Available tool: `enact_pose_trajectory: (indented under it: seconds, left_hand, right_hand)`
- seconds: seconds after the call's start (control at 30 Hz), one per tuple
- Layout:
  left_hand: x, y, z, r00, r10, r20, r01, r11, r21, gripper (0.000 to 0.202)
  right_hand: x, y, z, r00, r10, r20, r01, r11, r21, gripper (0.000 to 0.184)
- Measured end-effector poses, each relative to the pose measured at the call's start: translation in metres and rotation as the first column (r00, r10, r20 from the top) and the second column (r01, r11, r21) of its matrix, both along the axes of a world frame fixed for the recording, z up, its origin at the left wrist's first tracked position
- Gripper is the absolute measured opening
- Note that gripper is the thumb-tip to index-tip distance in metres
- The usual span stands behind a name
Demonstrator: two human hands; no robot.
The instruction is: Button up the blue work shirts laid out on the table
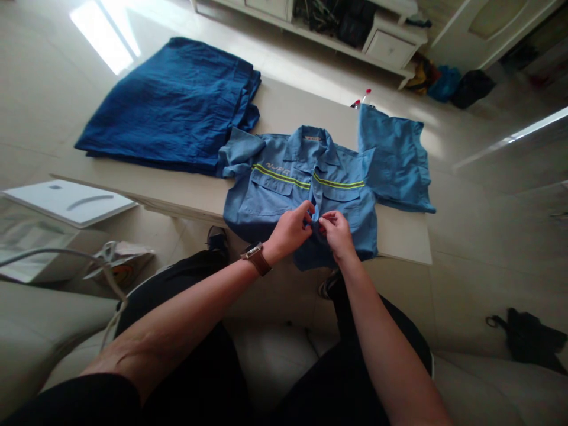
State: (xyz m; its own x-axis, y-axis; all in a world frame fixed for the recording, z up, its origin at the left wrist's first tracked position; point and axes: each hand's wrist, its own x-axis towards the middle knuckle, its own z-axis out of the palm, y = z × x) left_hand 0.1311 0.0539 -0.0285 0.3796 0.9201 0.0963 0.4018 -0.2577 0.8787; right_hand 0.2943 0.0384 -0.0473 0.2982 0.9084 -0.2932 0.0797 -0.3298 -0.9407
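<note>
A light blue work shirt (284,189) with yellow-grey reflective stripes lies front up on a low beige table (190,192), its hem hanging over the near edge. My left hand (290,231), with a brown-strapped watch on its wrist, pinches the shirt's front placket. My right hand (336,232) pinches the same placket just beside it. Both hands' fingers are closed on the fabric near the lower buttons.
A dark blue folded garment (177,100) covers the table's far left. Another light blue piece (394,157) lies at the right end. A white box (66,201) stands at left, white cabinets (381,41) at the back, a black bag (532,340) on the floor at right.
</note>
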Motion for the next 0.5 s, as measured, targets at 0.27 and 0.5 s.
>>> enact_pose_trajectory:
  seconds: [0.27,0.5]
  left_hand:
    - [-0.009,0.002,0.001,0.962,-0.211,-0.172,0.216,0.976,0.009,0.023]
    - [-0.011,0.009,-0.003,0.891,-0.068,-0.448,0.145,0.979,0.140,0.015]
  right_hand:
    - [-0.001,0.000,-0.021,0.971,0.049,0.234,-0.058,0.998,0.032,0.041]
    - [-0.001,-0.001,-0.030,0.953,0.046,0.299,-0.063,0.997,0.049,0.034]
